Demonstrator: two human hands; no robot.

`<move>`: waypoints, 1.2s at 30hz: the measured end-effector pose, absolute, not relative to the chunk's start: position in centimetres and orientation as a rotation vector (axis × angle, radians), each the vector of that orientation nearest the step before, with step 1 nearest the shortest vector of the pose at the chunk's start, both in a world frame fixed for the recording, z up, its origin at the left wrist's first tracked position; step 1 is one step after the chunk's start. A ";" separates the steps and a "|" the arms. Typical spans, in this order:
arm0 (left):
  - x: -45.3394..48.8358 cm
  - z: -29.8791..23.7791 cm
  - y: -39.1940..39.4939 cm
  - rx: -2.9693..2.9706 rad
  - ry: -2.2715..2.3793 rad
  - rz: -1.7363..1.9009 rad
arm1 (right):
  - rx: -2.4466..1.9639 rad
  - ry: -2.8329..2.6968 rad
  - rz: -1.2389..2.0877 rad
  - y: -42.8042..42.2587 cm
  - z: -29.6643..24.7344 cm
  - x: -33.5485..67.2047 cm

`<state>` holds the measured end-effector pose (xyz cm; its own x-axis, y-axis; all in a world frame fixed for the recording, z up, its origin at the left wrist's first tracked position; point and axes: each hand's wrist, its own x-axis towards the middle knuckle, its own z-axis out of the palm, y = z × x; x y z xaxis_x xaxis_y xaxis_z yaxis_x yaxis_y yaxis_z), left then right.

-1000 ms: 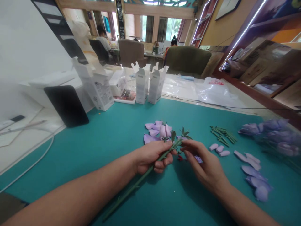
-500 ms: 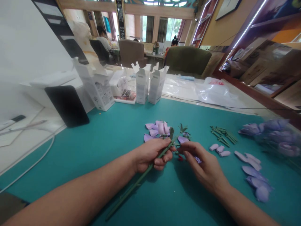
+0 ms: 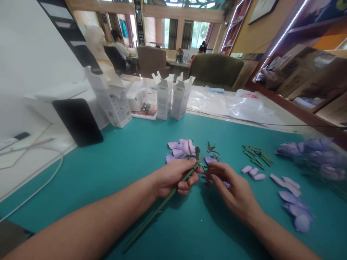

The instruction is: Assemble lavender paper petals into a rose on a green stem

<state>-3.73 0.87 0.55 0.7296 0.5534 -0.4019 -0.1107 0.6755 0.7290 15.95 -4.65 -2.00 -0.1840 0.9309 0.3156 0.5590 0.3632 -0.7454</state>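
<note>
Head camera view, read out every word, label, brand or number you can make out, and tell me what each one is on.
"INTERNET", then "DZR": vertical sign on the dark pillar; the rest is unclear.
Print on the left white box, middle white box and right white box: too small and blurred.
Red print on the clear plastic bag: too blurred.

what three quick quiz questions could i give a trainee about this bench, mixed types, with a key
1. Which hand grips the long green stem?
2. True or false: the short green pieces lie farther to the person's right than the right hand.
3. Fill in the blank: white ____ stand along the far edge of the teal mat.

Key:
1. The left hand.
2. True.
3. Boxes.
</note>
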 end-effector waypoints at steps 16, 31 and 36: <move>-3.8 0.7 1.0 0.755 0.658 0.422 | -1.255 -1.836 0.611 -4.6 -2.2 15.8; -5.1 1.4 2.5 0.776 0.675 0.582 | -1.251 -2.055 0.468 -4.5 -2.8 16.0; -5.5 1.7 2.5 0.840 0.640 0.563 | -1.217 -2.087 0.444 -4.5 -3.0 16.0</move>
